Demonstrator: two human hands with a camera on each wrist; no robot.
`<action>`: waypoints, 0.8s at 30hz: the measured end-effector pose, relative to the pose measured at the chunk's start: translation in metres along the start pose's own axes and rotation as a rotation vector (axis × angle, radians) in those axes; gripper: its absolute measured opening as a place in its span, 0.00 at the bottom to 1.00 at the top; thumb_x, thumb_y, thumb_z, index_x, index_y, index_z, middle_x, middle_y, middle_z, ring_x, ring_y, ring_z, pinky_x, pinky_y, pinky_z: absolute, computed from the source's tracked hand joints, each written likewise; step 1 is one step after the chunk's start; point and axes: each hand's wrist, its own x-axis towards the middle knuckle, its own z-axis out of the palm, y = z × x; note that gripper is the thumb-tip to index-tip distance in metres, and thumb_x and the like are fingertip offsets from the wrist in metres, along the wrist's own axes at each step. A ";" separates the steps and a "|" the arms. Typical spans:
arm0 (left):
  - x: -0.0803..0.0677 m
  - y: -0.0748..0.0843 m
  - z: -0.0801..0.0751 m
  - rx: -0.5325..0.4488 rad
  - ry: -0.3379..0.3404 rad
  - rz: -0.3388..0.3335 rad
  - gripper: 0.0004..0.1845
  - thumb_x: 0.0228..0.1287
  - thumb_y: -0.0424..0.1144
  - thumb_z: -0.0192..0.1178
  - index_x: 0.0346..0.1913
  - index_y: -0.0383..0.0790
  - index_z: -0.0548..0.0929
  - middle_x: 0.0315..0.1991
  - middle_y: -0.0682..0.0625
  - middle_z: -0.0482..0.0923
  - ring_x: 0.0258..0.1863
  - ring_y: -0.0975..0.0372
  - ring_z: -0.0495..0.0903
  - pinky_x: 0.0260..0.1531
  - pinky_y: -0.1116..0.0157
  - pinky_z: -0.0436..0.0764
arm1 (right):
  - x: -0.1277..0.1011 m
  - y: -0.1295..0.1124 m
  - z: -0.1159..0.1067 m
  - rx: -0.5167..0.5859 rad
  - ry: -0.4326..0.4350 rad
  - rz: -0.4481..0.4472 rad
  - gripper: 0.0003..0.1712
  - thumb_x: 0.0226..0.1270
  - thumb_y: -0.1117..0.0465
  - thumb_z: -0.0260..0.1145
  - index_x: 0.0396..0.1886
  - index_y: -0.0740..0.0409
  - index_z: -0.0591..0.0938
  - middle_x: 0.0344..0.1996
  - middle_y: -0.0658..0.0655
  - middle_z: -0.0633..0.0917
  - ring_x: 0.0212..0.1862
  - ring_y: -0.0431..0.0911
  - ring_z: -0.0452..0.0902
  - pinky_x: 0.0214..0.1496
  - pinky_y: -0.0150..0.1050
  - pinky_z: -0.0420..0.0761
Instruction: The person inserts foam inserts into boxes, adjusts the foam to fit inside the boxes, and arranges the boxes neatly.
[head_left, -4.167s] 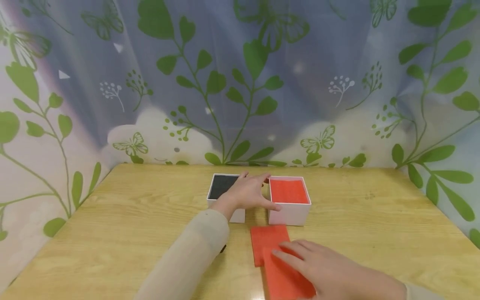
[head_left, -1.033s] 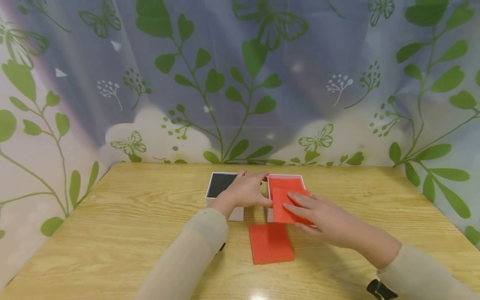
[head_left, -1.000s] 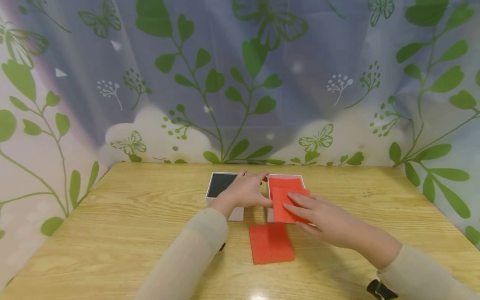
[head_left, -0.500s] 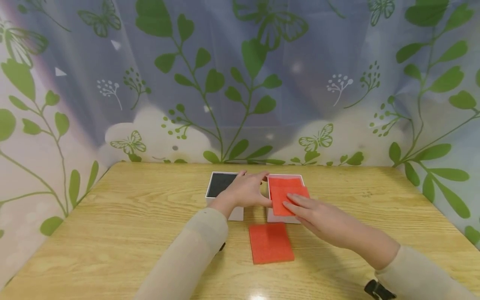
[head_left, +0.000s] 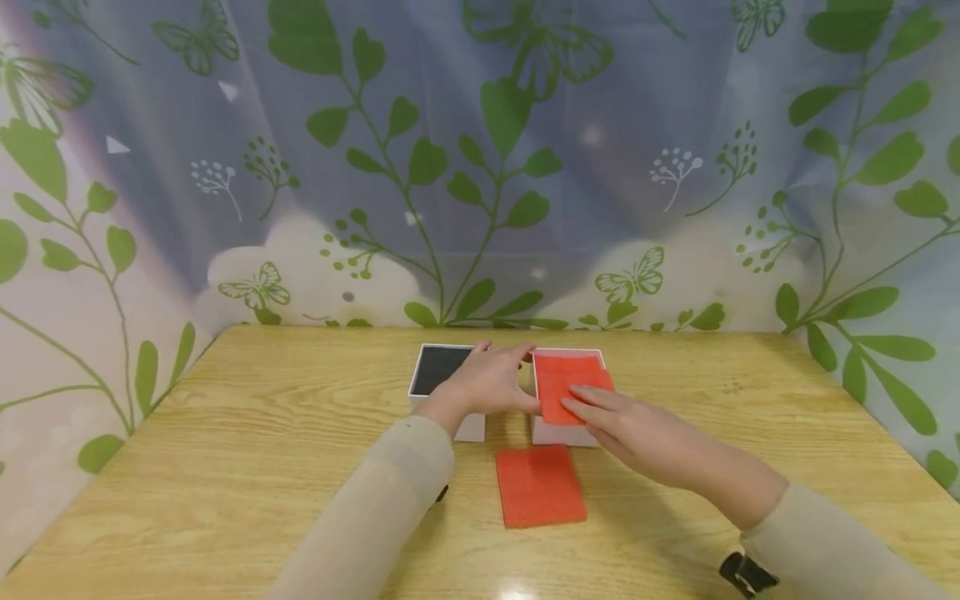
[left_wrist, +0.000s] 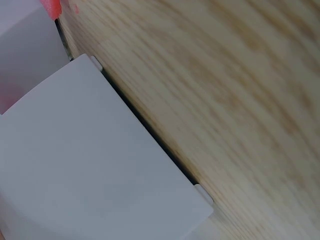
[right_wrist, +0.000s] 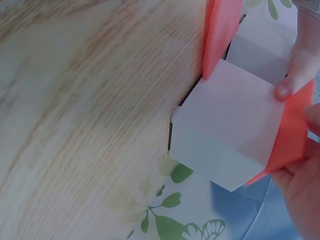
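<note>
Two white boxes stand side by side mid-table: one with a black inside (head_left: pixel 435 369) and one with a red inside (head_left: pixel 564 430). My left hand (head_left: pixel 491 382) lies over the gap between them, its thumb (right_wrist: pixel 294 70) touching the red-lined box's wall (right_wrist: pixel 227 125). My right hand (head_left: pixel 611 414) pinches a red sheet (head_left: pixel 570 381), fingers flat on top, and holds it slightly tilted over that box's opening; the red sheet (right_wrist: pixel 295 135) sticks out past the box rim. A second red sheet (head_left: pixel 540 484) lies flat on the table in front of the boxes.
The wooden table (head_left: pixel 247 433) is ringed by a leaf-and-butterfly printed curtain (head_left: pixel 480 167) at the back and both sides. The left wrist view shows only a white box side (left_wrist: pixel 95 170) on the wood (left_wrist: pixel 230 75).
My right hand lifted one red sheet off the table pile, carried it forward over the red-lined box and has lowered it closer to the opening. The left hand has stayed put.
</note>
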 end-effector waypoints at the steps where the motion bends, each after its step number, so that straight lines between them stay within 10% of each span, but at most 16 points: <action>1: 0.000 -0.001 0.000 -0.001 0.001 0.000 0.49 0.50 0.59 0.64 0.72 0.45 0.56 0.60 0.54 0.72 0.57 0.64 0.71 0.68 0.54 0.40 | 0.001 0.000 0.000 0.010 -0.004 0.003 0.26 0.69 0.65 0.57 0.66 0.62 0.68 0.65 0.64 0.66 0.62 0.60 0.65 0.54 0.53 0.73; 24: 0.001 -0.001 0.000 -0.006 0.007 0.008 0.49 0.49 0.59 0.65 0.72 0.44 0.56 0.60 0.54 0.72 0.59 0.63 0.70 0.68 0.54 0.41 | 0.007 0.005 0.005 0.147 -0.029 0.093 0.27 0.72 0.64 0.52 0.69 0.61 0.63 0.66 0.64 0.64 0.66 0.59 0.59 0.62 0.56 0.64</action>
